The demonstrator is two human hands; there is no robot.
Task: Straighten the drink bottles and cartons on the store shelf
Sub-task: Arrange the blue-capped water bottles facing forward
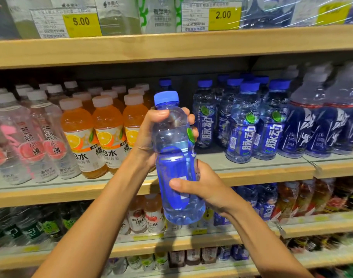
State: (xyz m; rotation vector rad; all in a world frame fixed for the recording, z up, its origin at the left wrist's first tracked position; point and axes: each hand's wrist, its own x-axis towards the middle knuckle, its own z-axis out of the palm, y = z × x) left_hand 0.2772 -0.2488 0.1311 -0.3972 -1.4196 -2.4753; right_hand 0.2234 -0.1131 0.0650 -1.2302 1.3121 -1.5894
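Note:
A clear blue drink bottle [176, 157] with a blue cap is held upright in front of the middle shelf [251, 173], tilted slightly. My left hand [151, 135] grips its upper body and shoulder. My right hand [199, 189] wraps its lower body, thumb across the blue label. The label's back faces me. Behind it, between the orange bottles [103, 133] and the matching blue bottles [239, 125], there is a gap on the shelf with one blue-capped bottle [165, 83] at the back.
Clear bottles with pink labels [31, 137] stand at the left of the middle shelf, dark-blue-labelled bottles [320, 125] at the right. The upper shelf [171, 45] carries price tags 5.00 and 2.00. Lower shelves [171, 245] hold several more bottles and small cartons.

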